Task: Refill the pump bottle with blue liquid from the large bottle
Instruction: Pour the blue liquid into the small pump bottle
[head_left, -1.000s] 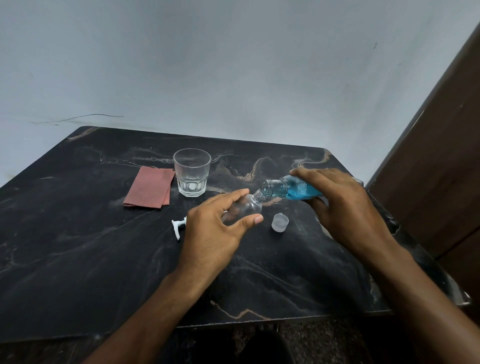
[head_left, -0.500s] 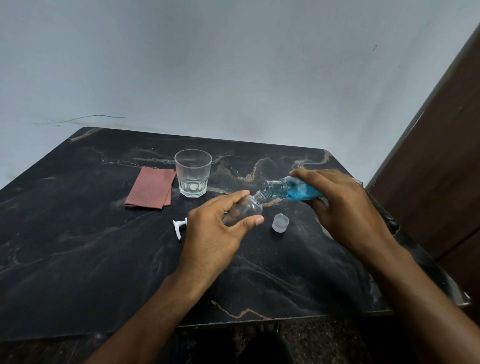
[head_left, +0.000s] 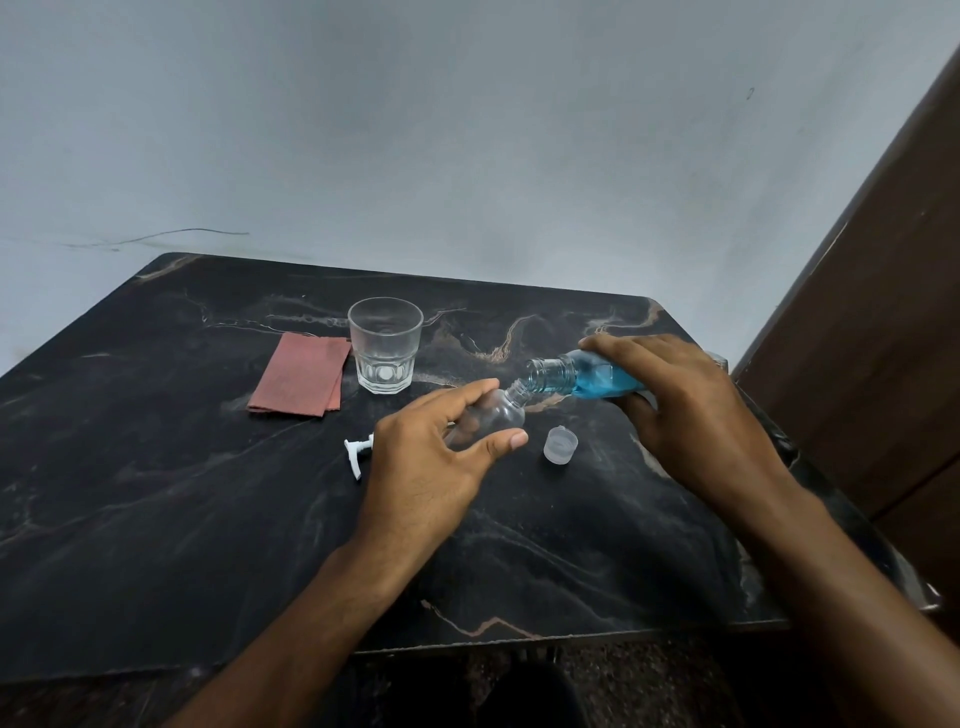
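My left hand (head_left: 431, 457) grips a small clear pump bottle (head_left: 491, 415), tilted with its open neck pointing up and right. My right hand (head_left: 691, 400) holds the large bottle (head_left: 582, 376) of blue liquid nearly on its side, its open mouth just above and touching the small bottle's neck. Blue liquid sits in the large bottle's neck. The small bottle looks empty. The white pump head (head_left: 358, 452) lies on the table left of my left hand, partly hidden by it. A translucent cap (head_left: 560, 444) rests on the table below the two bottles.
A clear drinking glass (head_left: 385, 345) stands behind my left hand, with a folded reddish cloth (head_left: 301, 382) to its left. The black marble table (head_left: 156, 519) ends against a pale wall; a brown wooden panel (head_left: 883, 338) stands at the right.
Both hands have barely moved. The large bottle's mouth has settled slightly closer onto the small bottle's neck.
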